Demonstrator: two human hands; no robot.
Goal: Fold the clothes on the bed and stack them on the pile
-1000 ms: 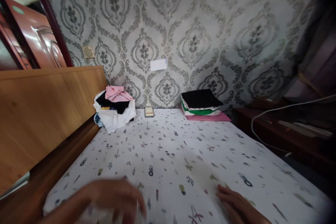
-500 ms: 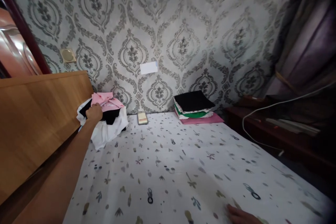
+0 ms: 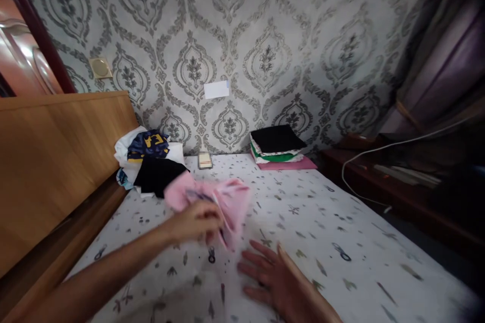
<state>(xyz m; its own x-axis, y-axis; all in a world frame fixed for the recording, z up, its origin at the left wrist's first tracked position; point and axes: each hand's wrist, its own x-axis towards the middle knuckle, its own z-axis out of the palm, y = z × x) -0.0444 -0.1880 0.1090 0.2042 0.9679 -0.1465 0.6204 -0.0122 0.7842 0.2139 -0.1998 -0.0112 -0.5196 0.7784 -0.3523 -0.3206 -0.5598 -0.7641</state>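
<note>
A pink garment (image 3: 231,202), blurred by motion, is held over the middle of the patterned white sheet (image 3: 295,242). My left hand (image 3: 199,222) is closed on its near side. My right hand (image 3: 269,272) is just right of and nearer than the garment, palm turned inward, fingers spread, holding nothing. At the far left lies a loose heap of clothes: a black garment (image 3: 159,176), a navy one with yellow print (image 3: 149,145) and white ones (image 3: 127,144) around them.
Folded clothes, black on top (image 3: 278,139), stand at the back right by the wall. A small pixelated card-like item (image 3: 205,160) lies at the back. A wooden board (image 3: 68,151) borders the left; a white cable (image 3: 364,152) hangs over dark furniture at right.
My left hand has drawn the pink garment off the heap to the middle of the sheet, uncovering the navy one. My right hand has come further into view, towards the garment.
</note>
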